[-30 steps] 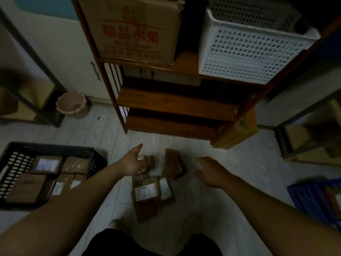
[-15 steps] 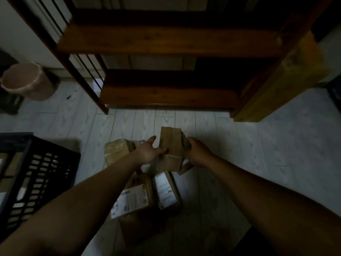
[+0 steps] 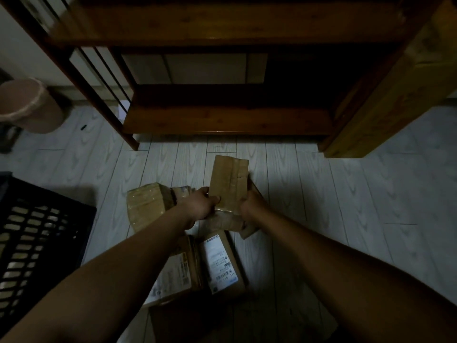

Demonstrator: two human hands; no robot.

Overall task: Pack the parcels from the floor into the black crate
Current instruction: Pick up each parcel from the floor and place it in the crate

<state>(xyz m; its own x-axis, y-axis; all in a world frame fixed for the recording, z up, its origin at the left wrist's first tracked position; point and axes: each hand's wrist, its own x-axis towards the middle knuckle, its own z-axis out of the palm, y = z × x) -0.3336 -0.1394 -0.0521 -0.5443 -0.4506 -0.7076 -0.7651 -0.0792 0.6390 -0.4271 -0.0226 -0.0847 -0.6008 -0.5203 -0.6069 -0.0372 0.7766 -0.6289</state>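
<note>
Cardboard, plain and brown, makes up the parcel (image 3: 228,180) that both hands are grasping: the left hand (image 3: 197,206) pinches its near left edge, the right hand (image 3: 249,205) its near right edge, and the far end tilts up off the pile. The person is at the pick-up step, and the black crate (image 3: 37,243) waits at the left, well apart from the pile, its slatted wall all that shows.

To do this step well, the person should raise the parcel straight up until it is free of the crumpled wrapping (image 3: 222,220) beneath it, which in this dim light appears to be touching its lower edge, then swing it left and low over the floor (image 3: 346,206). Holding at the near end alone leaves the far end to droop, so a shift of one hand toward the middle would steady it.

Other parcels lie close by: a taped one (image 3: 146,206) just beside the left wrist, and two labelled ones (image 3: 221,263) nearer the body. A careless lift could drag these along. The wooden shelf (image 3: 222,120) stands beyond the pile, so the lift needs no reach under it
</note>
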